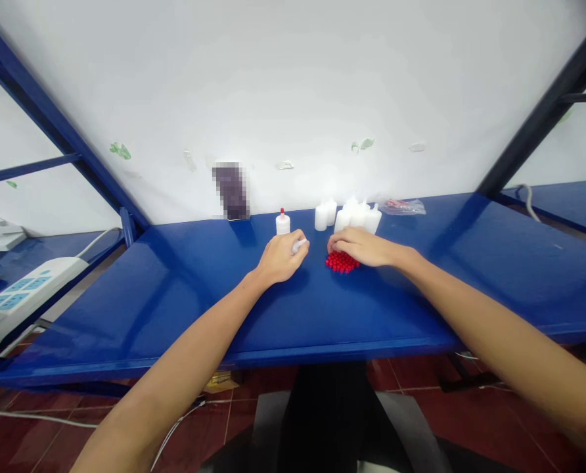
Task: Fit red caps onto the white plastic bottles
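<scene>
My left hand (282, 256) is closed around a small white plastic bottle, whose pale nozzle (299, 246) points up and to the right from between the fingers. Behind that hand stands a white bottle (282, 225) with a red cap. My right hand (359, 246) reaches down to a pile of small red caps (342, 263), its fingers curled at the pile's far edge. What lies between those fingertips is hidden. Just past the right hand is a group of white bottles (356, 213) without red caps, with more white bottles (325, 214) to their left.
A clear plastic bag (404, 207) with red bits lies by the wall on the blue table (214, 302). A blurred dark upright object (234, 190) leans on the wall. Blue metal posts frame both sides. A white power strip (31, 289) sits at far left.
</scene>
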Tool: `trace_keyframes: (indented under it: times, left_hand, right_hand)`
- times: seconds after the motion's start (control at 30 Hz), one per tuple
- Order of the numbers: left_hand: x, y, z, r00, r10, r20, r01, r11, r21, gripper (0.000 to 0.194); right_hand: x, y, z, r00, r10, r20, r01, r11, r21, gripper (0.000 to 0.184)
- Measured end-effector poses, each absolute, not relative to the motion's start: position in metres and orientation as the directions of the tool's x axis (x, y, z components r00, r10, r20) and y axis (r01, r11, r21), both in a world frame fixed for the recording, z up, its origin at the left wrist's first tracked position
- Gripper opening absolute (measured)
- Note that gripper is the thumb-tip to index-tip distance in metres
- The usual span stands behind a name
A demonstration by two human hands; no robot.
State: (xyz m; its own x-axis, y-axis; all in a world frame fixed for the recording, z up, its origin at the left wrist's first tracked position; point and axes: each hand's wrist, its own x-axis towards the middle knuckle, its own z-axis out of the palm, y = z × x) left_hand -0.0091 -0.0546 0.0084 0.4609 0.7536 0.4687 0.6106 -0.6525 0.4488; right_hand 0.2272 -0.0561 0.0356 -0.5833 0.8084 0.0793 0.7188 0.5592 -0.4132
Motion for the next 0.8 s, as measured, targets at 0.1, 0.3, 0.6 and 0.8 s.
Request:
trace_keyframes:
  times: [0.1,0.3,0.6,0.8]
  left_hand:
    - [-0.009,-0.055,0.010,0.478,0.756,0.446,0.629,-0.650,0.426,0.024]
    - [-0.007,-0.059,0.013,0.517,0.749,0.414,0.623,-0.661,0.418,0.024]
    - [-0.002,-0.066,0.019,0.535,0.746,0.396,0.550,-0.664,0.507,0.027]
    - [0.004,-0.060,0.013,0.548,0.793,0.268,0.355,-0.510,0.784,0.050]
  right_hand:
    - [0.226,-0.056,0.035,-0.563,0.823,0.077,0.729,0.539,-0.422,0.035]
    - [0.227,-0.052,0.029,-0.516,0.840,0.168,0.718,0.531,-0.449,0.030]
    - [0.212,-0.060,0.031,-0.343,0.841,0.419,0.238,0.509,-0.827,0.016]
    - [0.194,-0.061,0.022,-0.362,0.822,0.440,-0.108,0.432,-0.895,0.011]
